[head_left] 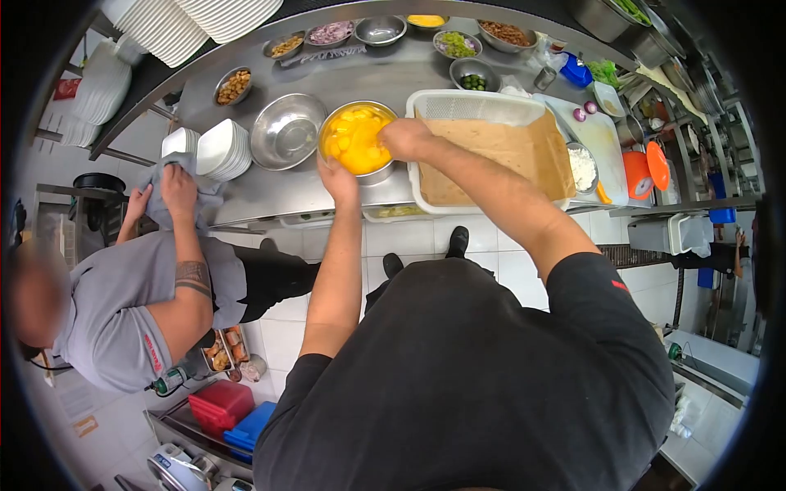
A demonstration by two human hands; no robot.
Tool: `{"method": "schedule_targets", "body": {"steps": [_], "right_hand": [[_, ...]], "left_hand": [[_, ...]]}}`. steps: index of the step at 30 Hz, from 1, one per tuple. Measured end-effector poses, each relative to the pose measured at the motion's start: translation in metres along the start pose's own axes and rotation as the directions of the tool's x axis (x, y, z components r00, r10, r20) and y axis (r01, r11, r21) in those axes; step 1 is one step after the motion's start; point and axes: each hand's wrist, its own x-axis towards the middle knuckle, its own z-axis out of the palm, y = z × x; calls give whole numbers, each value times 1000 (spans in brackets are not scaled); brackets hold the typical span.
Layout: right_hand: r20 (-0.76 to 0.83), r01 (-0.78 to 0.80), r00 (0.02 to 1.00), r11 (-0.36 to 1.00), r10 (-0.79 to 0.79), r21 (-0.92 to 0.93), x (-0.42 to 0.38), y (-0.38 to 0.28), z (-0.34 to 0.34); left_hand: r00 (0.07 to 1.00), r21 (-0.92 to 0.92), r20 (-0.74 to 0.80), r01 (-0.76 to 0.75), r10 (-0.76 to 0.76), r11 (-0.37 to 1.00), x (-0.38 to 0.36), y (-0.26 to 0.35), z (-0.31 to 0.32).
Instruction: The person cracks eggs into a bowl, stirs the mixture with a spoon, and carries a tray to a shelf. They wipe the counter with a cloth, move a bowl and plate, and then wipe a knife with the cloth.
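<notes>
A metal bowl point(390, 173) of cracked eggs point(352, 135), with several whole yolks showing, stands at the counter's front edge. My left hand point(338, 182) grips the near side of its rim. Over the bowl's right side, my right hand point(407, 139) is closed in a fist; whatever it holds, if anything, is hidden. An empty metal bowl point(286, 131) sits just left of the eggs. To the right, under my right forearm, lies a white plastic crate point(442, 102) lined with brown paper point(483, 147).
A co-worker point(155, 286) at left holds a grey cloth point(192, 192) beside stacked white dishes point(225, 147). Small bowls of chopped ingredients point(330, 33) line the counter's back. At right are a cutting board point(594, 131), a bowl of white food point(581, 168) and an orange scale point(639, 174).
</notes>
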Motion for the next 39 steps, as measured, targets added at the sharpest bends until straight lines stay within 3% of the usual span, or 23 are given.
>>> {"method": "schedule_targets", "body": {"steps": [1, 4, 7, 10, 13, 16, 19, 22, 25, 28, 31, 34, 37, 39], "right_hand": [[63, 60, 996, 998, -62, 26, -1, 1, -1], [-109, -110, 988, 994, 108, -17, 5, 0, -2], [61, 23, 998, 999, -25, 39, 0, -2, -2], [-60, -146, 988, 986, 141, -84, 8, -9, -3], [118, -37, 992, 998, 31, 44, -2, -15, -14], [41, -137, 989, 985, 142, -109, 6, -13, -14], [100, -32, 995, 997, 25, 68, 1, -8, -15], [83, -114, 988, 980, 129, -164, 7, -10, -19], [80, -45, 996, 998, 43, 33, 6, -8, -22], [114, -96, 986, 971, 123, -219, 13, -6, -20], [58, 1, 998, 1000, -1, 6, 5, -4, -25], [128, -91, 985, 975, 119, -205, 10, -5, -22], [29, -11, 1000, 999, 10, 34, 6, 0, -20], [96, -56, 993, 990, 69, -130, 5, -1, -15]], "left_hand": [[1000, -6, 7, -5, 5, 1000, 0, 2, 0], [1000, -32, 7, -10, 11, 999, -4, 3, 2], [1000, -32, 11, -21, 21, 999, -1, 7, 1], [1000, -60, -2, 5, -5, 998, -6, 8, 4], [1000, -49, 2, -2, 2, 999, -3, 8, 3], [1000, -29, 14, -25, 25, 999, -6, 11, 2], [1000, -30, 14, -9, 9, 1000, -4, 11, 2], [1000, -40, 14, -5, 5, 999, -6, 11, 2], [1000, -3, 0, -8, 8, 1000, -5, 12, 3], [1000, -15, 5, -1, 1, 1000, -7, 11, -1], [1000, -65, 14, -3, 3, 998, -4, 15, 6], [1000, -91, 15, -14, 15, 996, -6, 15, 3], [1000, -68, 10, -24, 25, 997, -4, 12, 7], [999, -88, 23, -27, 29, 996, -5, 9, 3]]}}
